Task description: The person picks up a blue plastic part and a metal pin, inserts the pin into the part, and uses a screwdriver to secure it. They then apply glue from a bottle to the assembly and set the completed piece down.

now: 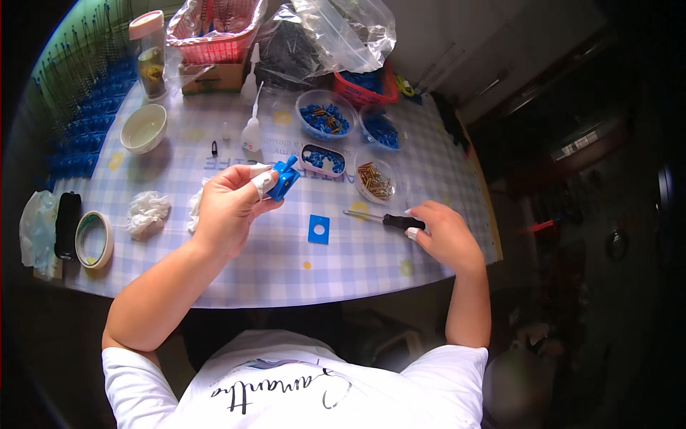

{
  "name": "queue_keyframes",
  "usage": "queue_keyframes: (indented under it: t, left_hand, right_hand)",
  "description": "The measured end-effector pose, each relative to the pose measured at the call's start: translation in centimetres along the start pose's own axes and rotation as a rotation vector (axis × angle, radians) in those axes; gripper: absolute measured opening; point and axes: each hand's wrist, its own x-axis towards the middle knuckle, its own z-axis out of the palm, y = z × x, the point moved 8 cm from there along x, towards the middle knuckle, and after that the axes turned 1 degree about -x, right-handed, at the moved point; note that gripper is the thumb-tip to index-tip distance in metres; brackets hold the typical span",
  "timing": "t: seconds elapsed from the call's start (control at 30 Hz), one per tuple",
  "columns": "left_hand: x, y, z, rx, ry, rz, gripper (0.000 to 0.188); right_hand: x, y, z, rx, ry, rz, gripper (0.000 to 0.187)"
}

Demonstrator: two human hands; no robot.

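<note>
My left hand (232,204) is raised over the table, its fingers closed on a small blue part (284,181) with a short peg standing up from it. White wrapping covers the thumb and a finger. To the right, my right hand (444,232) has thumb and fingertips at the handle end of a screwdriver (404,222). The handle is black and the metal shaft points left along the tablecloth. Between the two hands lies a flat blue square plate (313,239) with a round hole.
Behind the hands stand a bowl of blue and brass-coloured parts (326,106), a bowl of blue pieces (381,114), a blue-filled oval tray (323,174) and a brass screw bowl (362,187). Further left are a squeeze bottle (251,134), white bowl (156,144), crumpled tissue (148,226) and tape roll (108,250).
</note>
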Motion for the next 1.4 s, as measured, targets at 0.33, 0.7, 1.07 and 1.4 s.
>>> queue_keyframes:
  t: [0.33, 0.7, 1.07, 1.4]
  left_hand:
    - [0.1, -0.1, -0.5, -0.058, 0.006, 0.013, 0.018]
    - [0.5, 0.6, -0.8, -0.085, 0.029, 0.031, 0.021]
    - [0.4, 1.7, -1.3, -0.137, 0.079, 0.052, 0.02]
    - [0.4, 1.7, -1.2, -0.138, 0.092, 0.044, 0.02]
  right_hand:
    - [-0.6, 0.5, 2.4, 0.192, 0.189, -0.113, 0.029]
    - [0.9, -8.9, -1.0, 0.349, 0.525, -0.474, 0.039]
    - [1.1, -10.5, -2.0, 0.19, 0.694, -0.535, 0.039]
    - [1.4, -10.6, -1.5, 0.175, 0.687, -0.535, 0.041]
